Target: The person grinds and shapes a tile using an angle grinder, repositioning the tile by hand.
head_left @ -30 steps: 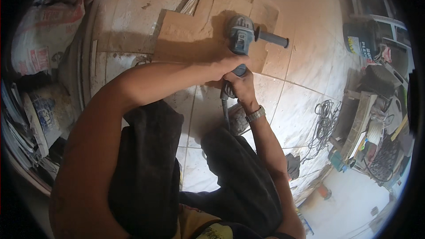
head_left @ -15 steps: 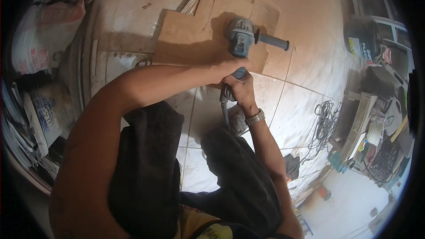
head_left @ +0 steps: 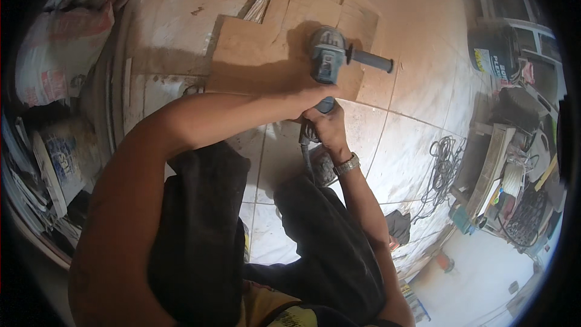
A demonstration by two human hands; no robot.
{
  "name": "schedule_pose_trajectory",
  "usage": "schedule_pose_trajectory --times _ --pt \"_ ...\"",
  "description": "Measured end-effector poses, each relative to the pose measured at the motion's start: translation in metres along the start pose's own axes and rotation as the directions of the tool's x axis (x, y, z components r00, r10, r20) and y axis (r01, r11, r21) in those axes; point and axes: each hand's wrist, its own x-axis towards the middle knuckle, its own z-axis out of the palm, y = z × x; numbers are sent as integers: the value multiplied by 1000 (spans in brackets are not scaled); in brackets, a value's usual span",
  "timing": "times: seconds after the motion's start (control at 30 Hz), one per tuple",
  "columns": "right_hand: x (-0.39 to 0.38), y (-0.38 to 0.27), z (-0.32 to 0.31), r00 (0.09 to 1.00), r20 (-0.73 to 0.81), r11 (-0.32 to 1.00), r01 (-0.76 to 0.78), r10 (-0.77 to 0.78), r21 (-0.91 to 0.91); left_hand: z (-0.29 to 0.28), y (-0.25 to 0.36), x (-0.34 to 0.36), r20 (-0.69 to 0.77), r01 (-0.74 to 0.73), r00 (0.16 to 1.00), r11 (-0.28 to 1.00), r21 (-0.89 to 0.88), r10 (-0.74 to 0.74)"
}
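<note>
A dusty grey-blue angle grinder (head_left: 327, 60) is held in both my hands above cardboard. Its black side handle (head_left: 372, 60) sticks out to the right with no hand on it. My left hand (head_left: 315, 100) is closed around the body just behind the head. Closer to me, my right hand (head_left: 328, 126), with a metal watch on its wrist, wraps the rear end. A power cord (head_left: 307, 156) hangs from there toward my knees. The disc is hidden beneath the grinder's head.
Brown cardboard (head_left: 245, 48) covers dusty floor tiles (head_left: 363, 130). Coiled black cable (head_left: 445, 160) lies on the right. A black bucket (head_left: 493, 51) and a cluttered wooden crate (head_left: 493, 166) stand along the right side. White-and-red sacks (head_left: 63, 54) and stacked boards are at the left.
The grinder and surroundings sit only very slightly differently in the picture. Both hands keep the same grip.
</note>
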Motion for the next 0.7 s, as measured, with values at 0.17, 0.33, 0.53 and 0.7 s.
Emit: schedule_pose_trajectory --times 0.17,0.33,0.53,0.7 --pt "0 12 -3 1000 13 1000 -4 4 -6 5 3 -8 -103 -45 992 982 185 65" --pt "-11 -2 -12 998 -38 998 -49 50 27 16 6 -1 -42 -92 993 959 267 106" --pt "-6 0 1 997 73 998 -6 11 -68 1 -2 -13 -43 -165 984 978 128 172" --pt "2 -4 -6 1000 11 999 0 0 37 0 5 0 -104 -141 981 970 198 163"
